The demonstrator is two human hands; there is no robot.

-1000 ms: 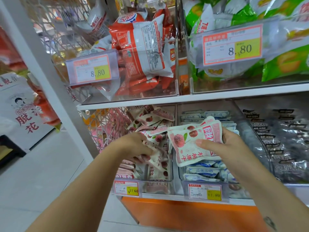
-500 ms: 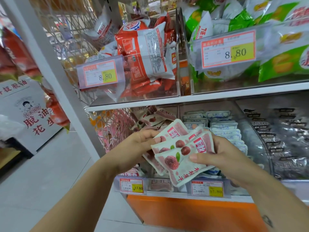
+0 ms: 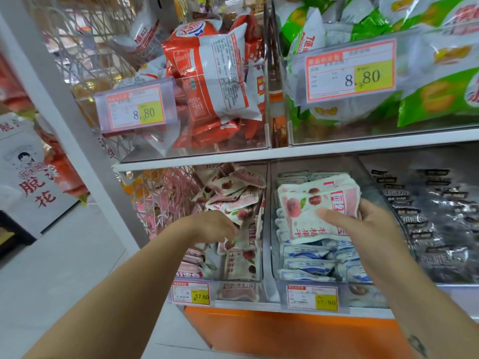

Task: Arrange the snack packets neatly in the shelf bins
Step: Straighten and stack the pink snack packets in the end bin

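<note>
Right hand (image 3: 368,229) grips pink packet stack (image 3: 308,203); left hand (image 3: 212,226) touches binned packets (image 3: 233,194).

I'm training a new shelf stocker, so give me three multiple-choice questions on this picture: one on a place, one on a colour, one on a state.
1. The right hand holds its pink packets over which bin?
A) blue-packet bin
B) green-packet bin
C) black-packet bin
2. The big packets in the upper left bin are mainly?
A) purple
B) orange-red
C) black
3. The right hand is?
A) open, empty
B) flat on the shelf
C) gripping a stack
Answers: 1 A, blue packets lie beneath; 2 B, orange-red wrappers show; 3 C, its thumb pinches the stack.
</note>
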